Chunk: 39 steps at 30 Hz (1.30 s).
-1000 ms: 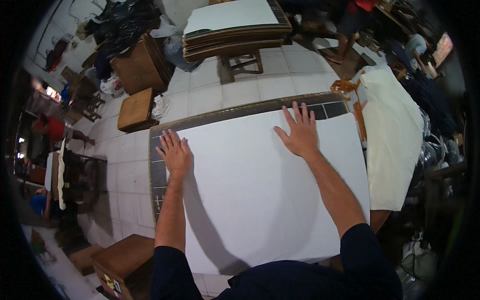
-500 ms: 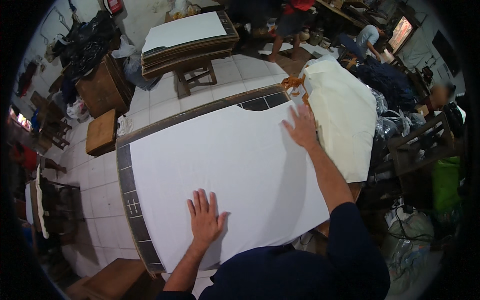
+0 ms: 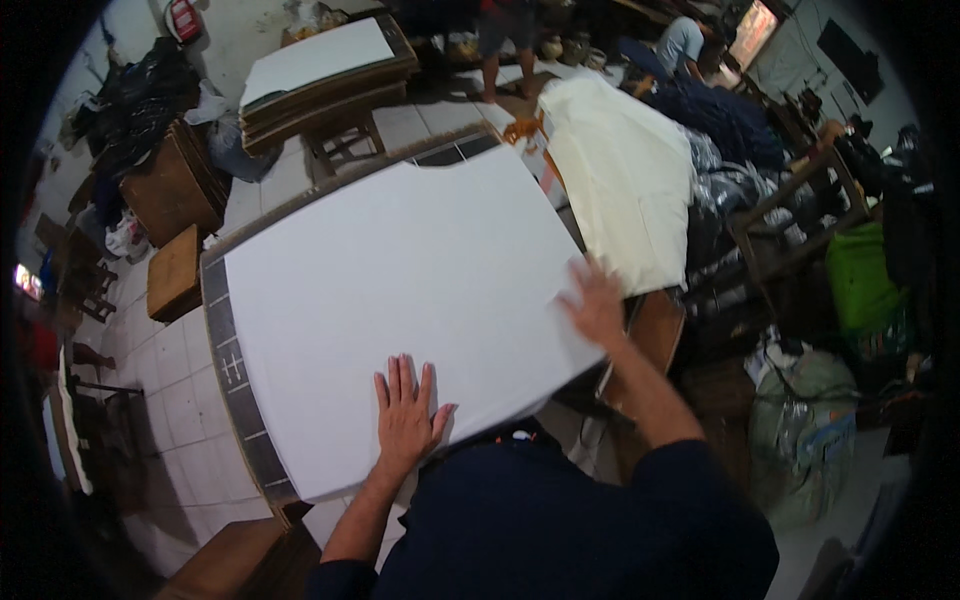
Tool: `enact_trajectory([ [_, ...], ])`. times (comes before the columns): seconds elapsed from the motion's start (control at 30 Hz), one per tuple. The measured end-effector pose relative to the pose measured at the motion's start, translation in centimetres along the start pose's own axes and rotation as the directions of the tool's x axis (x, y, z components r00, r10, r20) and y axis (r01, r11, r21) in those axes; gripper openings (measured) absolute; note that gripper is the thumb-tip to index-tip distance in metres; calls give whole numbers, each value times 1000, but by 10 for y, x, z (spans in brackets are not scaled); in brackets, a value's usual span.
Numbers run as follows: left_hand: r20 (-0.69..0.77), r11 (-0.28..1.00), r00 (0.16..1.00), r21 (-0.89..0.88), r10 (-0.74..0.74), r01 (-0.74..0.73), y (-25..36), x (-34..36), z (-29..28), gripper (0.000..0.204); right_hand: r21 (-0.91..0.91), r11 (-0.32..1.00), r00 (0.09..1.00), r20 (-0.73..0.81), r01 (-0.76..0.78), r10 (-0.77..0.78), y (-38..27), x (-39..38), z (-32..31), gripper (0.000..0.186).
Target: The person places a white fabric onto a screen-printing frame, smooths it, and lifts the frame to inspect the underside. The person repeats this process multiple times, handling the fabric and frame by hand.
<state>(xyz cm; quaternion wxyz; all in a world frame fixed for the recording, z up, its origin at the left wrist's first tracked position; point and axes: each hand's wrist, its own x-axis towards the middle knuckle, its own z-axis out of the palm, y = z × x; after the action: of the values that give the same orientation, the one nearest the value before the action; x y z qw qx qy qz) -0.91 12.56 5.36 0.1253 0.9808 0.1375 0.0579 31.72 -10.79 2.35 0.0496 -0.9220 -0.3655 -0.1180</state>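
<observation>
A large white cloth [image 3: 370, 270] lies spread over a dark board [image 3: 232, 362] with white lines along its left margin. A shallow curved notch in the cloth's far edge lets the board show. My left hand [image 3: 405, 420] rests flat on the cloth near its front edge, fingers stretched out. Over the cloth's right edge is my right hand [image 3: 595, 308], open with fingers spread and slightly blurred by motion. Neither hand holds anything. I cannot tell whether the right palm touches the cloth.
Cream fabric [image 3: 625, 190] is piled just beyond the right edge. Stacked boards [image 3: 330, 85] bearing another white sheet stand on a trestle at the back. Wooden boards [image 3: 175, 272] lean at the left. Plastic-wrapped bundles [image 3: 805, 430] crowd the right. Other people [image 3: 680, 48] are in the background.
My right hand has moved from the far right corner of the cloth back toward me along its right edge. The left hand stays flat on the cloth. The whole view has shifted.
</observation>
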Motion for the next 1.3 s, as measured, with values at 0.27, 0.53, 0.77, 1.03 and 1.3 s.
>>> enact_trajectory([
  [0.27, 129, 940, 931, -53, 341, -337, 36, -12, 6, 63, 339, 885, 924, -96, -320, 371, 66, -63, -14, 58],
  [0.53, 3, 933, 972, -283, 234, -224, 54, 12, 32, 62, 720, 553, 616, -221, -420, 756, 33, -170, 45, 34],
  [0.77, -38, 988, 987, 32, 155, -154, 116, 20, 44, 79, 295, -139, 261, 940, -946, 220, 107, -291, 133, 43],
  [1.03, 7, 999, 1000, 45, 25, -26, 167, -10, 55, 79, 135, 526, 218, 971, -840, 100, 121, -346, 190, 31],
  [1.3, 32, 766, 929, -556, -369, 323, 172, -119, 83, 37, 274, 392, 302, 953, -878, 11, 100, -276, 183, 25],
])
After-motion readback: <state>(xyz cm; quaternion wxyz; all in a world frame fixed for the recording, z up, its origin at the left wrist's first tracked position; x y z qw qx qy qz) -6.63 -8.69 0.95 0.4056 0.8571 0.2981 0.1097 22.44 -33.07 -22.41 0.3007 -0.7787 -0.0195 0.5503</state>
